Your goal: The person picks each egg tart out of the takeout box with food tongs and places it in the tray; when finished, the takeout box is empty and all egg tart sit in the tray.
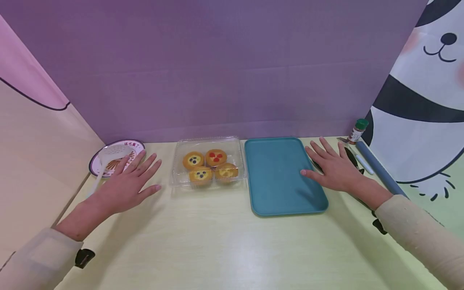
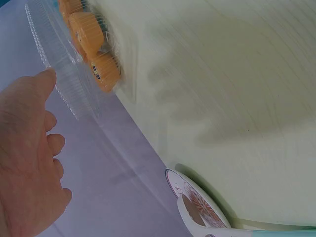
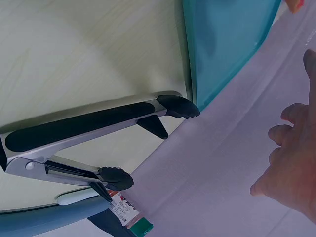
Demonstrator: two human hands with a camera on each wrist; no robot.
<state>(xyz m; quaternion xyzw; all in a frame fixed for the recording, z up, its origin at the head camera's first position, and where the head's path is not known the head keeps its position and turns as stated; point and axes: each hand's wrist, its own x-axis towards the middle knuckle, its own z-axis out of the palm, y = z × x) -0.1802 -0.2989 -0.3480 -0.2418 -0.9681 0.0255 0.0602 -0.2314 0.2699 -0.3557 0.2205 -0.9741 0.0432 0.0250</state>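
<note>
My left hand (image 1: pixel 125 185) is spread above the table's left side and holds nothing. Partly behind it are a white slotted ladle (image 1: pixel 116 151) and a patterned plate (image 1: pixel 135 146) with a purple rim. To its right, a clear plastic box (image 1: pixel 176 171) contains several round yellow tarts (image 1: pixel 193 160), some with dark or red toppings. A flat blue-green tray (image 1: pixel 282 177) lies beside the box. My right hand (image 1: pixel 331 167), fingers apart and holding nothing, hovers over the tray's right edge. Black-and-silver tongs (image 3: pixel 84 123) lie spread near the tray in the right wrist view.
At the far right are a small seasoning bottle (image 1: pixel 358 131) with a green cap, a slim white-handled item (image 1: pixel 364 164) and a long blue bar (image 1: pixel 380 169). A purple cloth wall (image 1: pixel 232 80) closes off the back. Printed panels border both sides.
</note>
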